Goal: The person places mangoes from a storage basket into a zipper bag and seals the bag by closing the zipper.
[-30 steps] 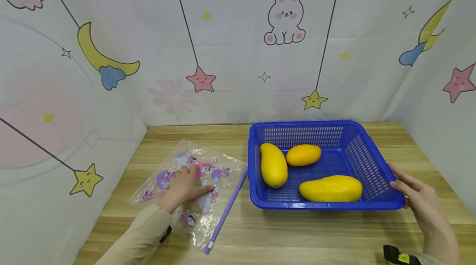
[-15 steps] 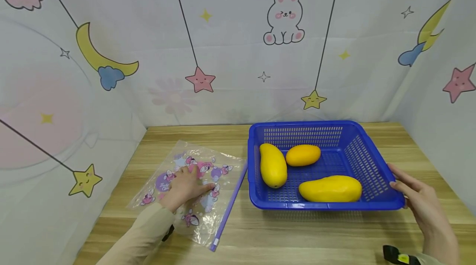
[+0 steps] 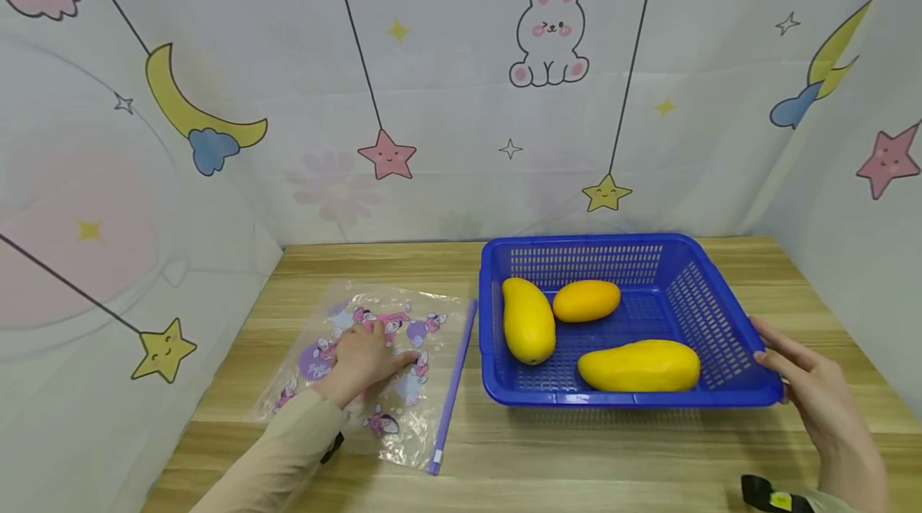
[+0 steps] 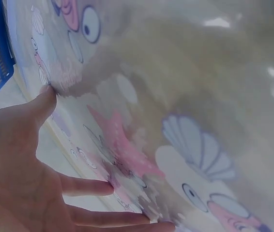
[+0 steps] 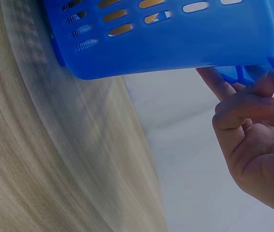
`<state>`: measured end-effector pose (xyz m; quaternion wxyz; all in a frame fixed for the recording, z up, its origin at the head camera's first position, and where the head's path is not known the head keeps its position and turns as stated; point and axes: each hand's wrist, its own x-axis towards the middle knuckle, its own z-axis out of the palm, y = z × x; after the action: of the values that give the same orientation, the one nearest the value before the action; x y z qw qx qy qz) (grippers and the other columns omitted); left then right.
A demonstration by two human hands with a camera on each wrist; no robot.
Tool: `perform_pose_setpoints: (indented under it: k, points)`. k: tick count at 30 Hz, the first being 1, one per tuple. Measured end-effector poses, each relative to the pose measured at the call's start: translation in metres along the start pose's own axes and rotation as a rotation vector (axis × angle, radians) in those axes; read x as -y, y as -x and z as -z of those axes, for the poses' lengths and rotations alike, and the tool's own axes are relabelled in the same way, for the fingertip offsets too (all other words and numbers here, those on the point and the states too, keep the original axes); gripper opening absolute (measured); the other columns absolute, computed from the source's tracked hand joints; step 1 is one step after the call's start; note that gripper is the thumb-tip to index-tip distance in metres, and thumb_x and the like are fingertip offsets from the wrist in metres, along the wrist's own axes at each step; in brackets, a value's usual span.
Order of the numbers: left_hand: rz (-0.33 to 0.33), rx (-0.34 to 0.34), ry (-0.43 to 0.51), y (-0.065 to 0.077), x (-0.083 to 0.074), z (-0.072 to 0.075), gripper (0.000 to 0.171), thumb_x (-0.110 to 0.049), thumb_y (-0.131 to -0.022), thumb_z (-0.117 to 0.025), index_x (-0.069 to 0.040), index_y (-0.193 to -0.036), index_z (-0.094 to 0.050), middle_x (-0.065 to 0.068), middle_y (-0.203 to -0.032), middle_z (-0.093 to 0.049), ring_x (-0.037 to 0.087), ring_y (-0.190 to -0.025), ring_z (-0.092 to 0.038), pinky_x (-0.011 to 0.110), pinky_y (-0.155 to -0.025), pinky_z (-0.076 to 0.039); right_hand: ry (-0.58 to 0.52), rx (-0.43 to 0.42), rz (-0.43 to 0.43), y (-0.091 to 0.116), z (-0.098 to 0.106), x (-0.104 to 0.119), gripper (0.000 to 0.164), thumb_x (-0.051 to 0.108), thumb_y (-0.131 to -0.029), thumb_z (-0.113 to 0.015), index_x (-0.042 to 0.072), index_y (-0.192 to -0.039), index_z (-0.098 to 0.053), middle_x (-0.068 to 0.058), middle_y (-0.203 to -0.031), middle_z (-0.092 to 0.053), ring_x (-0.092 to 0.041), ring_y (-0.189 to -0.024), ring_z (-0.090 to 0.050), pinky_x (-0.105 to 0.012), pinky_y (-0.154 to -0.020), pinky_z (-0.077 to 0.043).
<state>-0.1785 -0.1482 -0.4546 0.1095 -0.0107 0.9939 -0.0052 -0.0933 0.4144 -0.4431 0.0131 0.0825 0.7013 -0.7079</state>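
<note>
My left hand [image 3: 363, 361] lies on a clear zip bag [image 3: 414, 397] with pink and purple cartoon prints, fingers spread and fingertips touching the plastic. The bag is flat on the table, its purple slider strip [image 3: 454, 385] facing the basket. In the left wrist view, the thumb and fingers [image 4: 86, 186] rest against the printed film. At the far right, my right hand [image 3: 821, 385] holds the rim of a blue plastic basket [image 3: 651, 309], as the right wrist view also shows. Inside it lie three yellow mango-shaped fruits: one upright at left [image 3: 529, 322], a small one [image 3: 587, 301] and one in front [image 3: 639, 366].
The basket stands on a wood-grain table [image 3: 547, 457], just right of the bag. A white cloth [image 3: 461, 97] printed with stars, moons and a rabbit encloses the table at the back and both sides.
The bag has turned under my left hand; its slider end has swung right and away from me, bringing the strip more upright. My left hand shifted slightly right. The basket and right hand stayed put.
</note>
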Motion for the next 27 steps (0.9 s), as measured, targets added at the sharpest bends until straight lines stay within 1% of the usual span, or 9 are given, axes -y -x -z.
perform_pose_setpoints:
  k: [8, 16, 19, 24, 27]
  points:
    - [0.023, -0.019, -0.042, -0.0023, -0.0036, -0.0004, 0.101, -0.075, -0.078, -0.053, 0.005, -0.138, -0.041, 0.038, -0.116, -0.054, 0.051, -0.093, -0.06, 0.055, -0.064, -0.056, 0.0, 0.0, 0.0, -0.0002, 0.0003, 0.0005, 0.046, 0.014, -0.095, -0.058, 0.03, -0.138, -0.051, 0.035, -0.104, -0.06, 0.003, -0.08, -0.061, -0.023, -0.05, -0.042]
    - [0.036, -0.017, -0.097, -0.0035, -0.0062, -0.0008, 0.104, -0.079, -0.078, -0.048, 0.004, -0.139, -0.041, 0.039, -0.119, -0.053, 0.052, -0.094, -0.06, 0.059, -0.067, -0.055, 0.005, -0.009, -0.001, -0.0002, -0.0001, -0.0001, 0.046, 0.014, -0.095, -0.059, 0.03, -0.138, -0.052, 0.035, -0.104, -0.06, 0.003, -0.08, -0.061, -0.023, -0.049, -0.041]
    - [0.041, -0.01, -0.112, -0.0047, -0.0063, -0.0009, 0.104, -0.08, -0.078, -0.047, 0.004, -0.14, -0.041, 0.039, -0.12, -0.053, 0.051, -0.092, -0.061, 0.059, -0.068, -0.055, 0.002, -0.007, 0.001, 0.0002, -0.0003, 0.0004, 0.046, 0.013, -0.095, -0.059, 0.03, -0.137, -0.052, 0.035, -0.104, -0.061, 0.003, -0.079, -0.061, -0.023, -0.049, -0.041]
    - [0.059, -0.002, -0.127, -0.0069, -0.0075, -0.0003, 0.104, -0.082, -0.078, -0.044, 0.002, -0.139, -0.043, 0.038, -0.116, -0.056, 0.052, -0.087, -0.062, 0.061, -0.067, -0.054, -0.025, 0.009, -0.003, 0.001, -0.0002, 0.0015, 0.045, 0.012, -0.095, -0.058, 0.03, -0.137, -0.052, 0.034, -0.105, -0.062, 0.003, -0.081, -0.062, -0.023, -0.05, -0.042]
    - [0.06, -0.011, -0.127, -0.008, -0.0082, -0.0003, 0.104, -0.083, -0.077, -0.043, 0.003, -0.136, -0.045, 0.038, -0.112, -0.059, 0.053, -0.086, -0.062, 0.062, -0.065, -0.054, -0.035, 0.008, 0.002, 0.002, -0.001, 0.0022, 0.045, 0.011, -0.095, -0.057, 0.031, -0.135, -0.054, 0.033, -0.105, -0.063, 0.003, -0.079, -0.061, -0.023, -0.049, -0.04]
